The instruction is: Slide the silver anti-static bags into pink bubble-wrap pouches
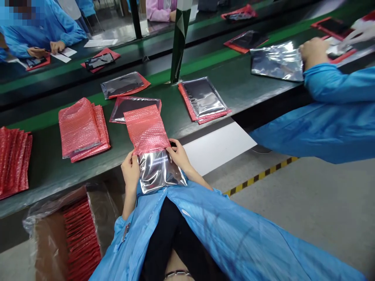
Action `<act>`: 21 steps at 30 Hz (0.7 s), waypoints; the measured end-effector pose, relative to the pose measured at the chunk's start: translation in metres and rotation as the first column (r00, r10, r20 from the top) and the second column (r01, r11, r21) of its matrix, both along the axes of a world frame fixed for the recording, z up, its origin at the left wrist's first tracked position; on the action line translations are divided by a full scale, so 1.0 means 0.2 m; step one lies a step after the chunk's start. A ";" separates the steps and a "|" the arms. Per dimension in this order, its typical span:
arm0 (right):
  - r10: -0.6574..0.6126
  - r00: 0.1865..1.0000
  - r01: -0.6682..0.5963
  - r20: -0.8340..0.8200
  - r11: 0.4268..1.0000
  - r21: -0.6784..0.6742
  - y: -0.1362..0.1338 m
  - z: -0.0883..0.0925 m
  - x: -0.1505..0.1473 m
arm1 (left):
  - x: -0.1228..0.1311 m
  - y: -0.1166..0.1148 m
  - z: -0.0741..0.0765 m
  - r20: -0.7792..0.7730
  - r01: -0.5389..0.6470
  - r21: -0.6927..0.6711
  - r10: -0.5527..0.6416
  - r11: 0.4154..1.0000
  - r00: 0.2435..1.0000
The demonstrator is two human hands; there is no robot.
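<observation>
A red bubble-wrap bag [148, 128] lies partly over the bench edge, its near opening around the far end of a shiny silver antistatic bag [159, 171]. My left hand [131, 166] pinches the bubble bag's left corner at the opening. On the other corner, my right hand [178, 156] is closed with thumb and fingers. The near part of the silver bag sticks out toward my lap. Just beyond the bubble bag, a dark silver-bagged item [131, 107] with red edges lies on the bench. What the silver bag contains is hidden.
Stacked red bubble bags [83, 127] lie left on the green bench [47, 164], with more [14, 160] at the far left. A silver package [203, 97] lies right of centre. Below stands a plastic-lined carton [49, 242]. At right, a co-worker's hand [315, 50] holds a silver bag [277, 62].
</observation>
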State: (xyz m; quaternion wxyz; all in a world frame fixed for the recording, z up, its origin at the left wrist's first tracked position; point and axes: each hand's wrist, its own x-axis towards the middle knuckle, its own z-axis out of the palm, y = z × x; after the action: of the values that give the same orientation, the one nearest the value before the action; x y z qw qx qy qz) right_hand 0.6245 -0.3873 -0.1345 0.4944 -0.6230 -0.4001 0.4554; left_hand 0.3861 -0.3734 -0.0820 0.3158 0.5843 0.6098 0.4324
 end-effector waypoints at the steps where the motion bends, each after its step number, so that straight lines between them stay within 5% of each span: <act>1: 0.009 0.999 -0.009 0.039 1.000 0.003 -0.01 0.01 0.00 | -0.01 -0.01 0.01 -0.043 -0.001 0.007 0.002 1.000 0.999; 7: -0.037 0.949 0.018 0.314 0.998 0.062 -0.07 0.06 -0.02 | -0.03 -0.05 0.03 -0.080 -0.041 0.031 0.043 0.999 0.996; 11: 0.075 0.842 -0.130 0.534 0.989 0.065 -0.10 0.07 0.04 | -0.09 -0.05 -0.01 -0.182 -0.047 0.222 0.088 0.974 0.979; 15: 0.186 0.634 -0.269 0.751 0.963 -0.012 -0.15 0.05 0.11 | -0.21 -0.06 -0.03 -0.418 0.202 0.314 -0.056 0.928 0.907; 21: 0.196 0.432 -0.400 0.880 0.916 -0.007 -0.16 0.03 0.22 | -0.33 -0.18 -0.01 -0.697 0.509 0.131 -0.286 0.851 0.658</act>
State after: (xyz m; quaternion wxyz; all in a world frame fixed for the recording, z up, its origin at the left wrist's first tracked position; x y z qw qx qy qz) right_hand 0.6681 -0.4198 -0.1280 0.1970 -0.6308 -0.7414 0.1166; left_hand 0.3207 -0.4104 -0.0834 0.0730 0.8603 0.4584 0.2108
